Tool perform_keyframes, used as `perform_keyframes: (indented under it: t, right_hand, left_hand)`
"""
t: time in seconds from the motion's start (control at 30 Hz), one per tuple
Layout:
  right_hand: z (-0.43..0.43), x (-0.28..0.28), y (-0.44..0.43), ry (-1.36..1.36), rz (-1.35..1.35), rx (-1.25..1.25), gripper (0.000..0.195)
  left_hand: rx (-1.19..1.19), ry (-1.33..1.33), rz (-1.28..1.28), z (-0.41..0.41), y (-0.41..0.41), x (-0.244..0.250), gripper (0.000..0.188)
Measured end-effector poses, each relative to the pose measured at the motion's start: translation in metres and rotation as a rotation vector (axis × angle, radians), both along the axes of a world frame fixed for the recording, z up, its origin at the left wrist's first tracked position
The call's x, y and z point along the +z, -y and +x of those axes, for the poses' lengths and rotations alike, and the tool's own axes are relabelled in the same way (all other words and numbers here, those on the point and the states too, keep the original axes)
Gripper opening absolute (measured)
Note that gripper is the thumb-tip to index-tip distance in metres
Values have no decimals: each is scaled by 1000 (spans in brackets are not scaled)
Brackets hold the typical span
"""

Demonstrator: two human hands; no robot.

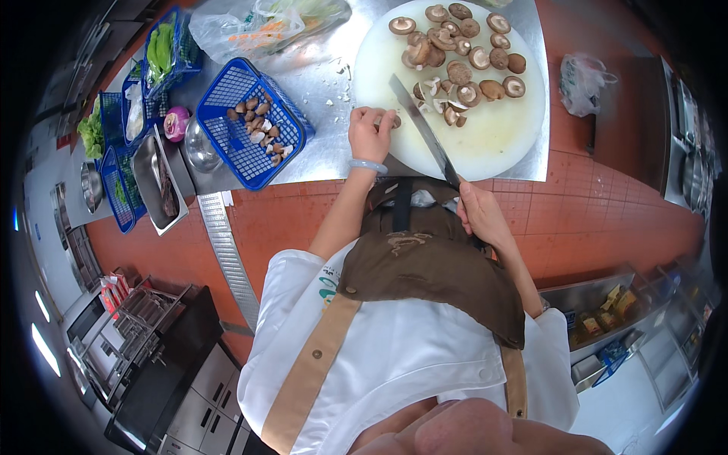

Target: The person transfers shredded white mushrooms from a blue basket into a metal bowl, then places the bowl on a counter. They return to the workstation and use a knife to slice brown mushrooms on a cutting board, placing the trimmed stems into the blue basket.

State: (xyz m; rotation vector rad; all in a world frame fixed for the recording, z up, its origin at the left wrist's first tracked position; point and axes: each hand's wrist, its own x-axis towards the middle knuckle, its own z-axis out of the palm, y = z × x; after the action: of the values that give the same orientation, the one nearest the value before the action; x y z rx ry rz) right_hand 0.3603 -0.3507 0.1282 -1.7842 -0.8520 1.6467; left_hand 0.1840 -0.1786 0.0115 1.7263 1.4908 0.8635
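Note:
On a round white cutting board (483, 153) lie several brown shiitake mushrooms (479, 58), some cap down with pale gills showing, and cut pieces with pale stems. My left hand (371, 136), a pale bangle at its wrist, has its fingers on a mushroom (396, 121) at the board's left edge; the fingers partly hide it. My right hand (480, 210) grips the handle of a kitchen knife (424, 125) just off the board's near edge. Its blade slants up and left over the board, apart from my left hand.
Left of the board, a blue plastic basket (307, 122) holds mushroom pieces. Beyond it are a clear plastic bag (267, 28), a glass bowl (202, 148), a purple-skinned vegetable (176, 123), a steel pan (183, 213) and more blue baskets with greens. White scraps dot the steel table (330, 74).

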Motion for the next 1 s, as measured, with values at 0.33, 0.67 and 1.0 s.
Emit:
perform_keyframes:
  t: [0.33,0.67,1.0]
  right_hand:
    - [-9,-6,-7,-37,-45,25,48]
    - [-12,-10,-7,18,-55,73,46]
    - [-17,-23,-28,84,44,13,52]
  left_hand:
    - [-70,31,38,-7,4,2,11]
    - [-92,8,58,-7,5,-6,13]
    - [-115,-151,1,-9,8,6,14]
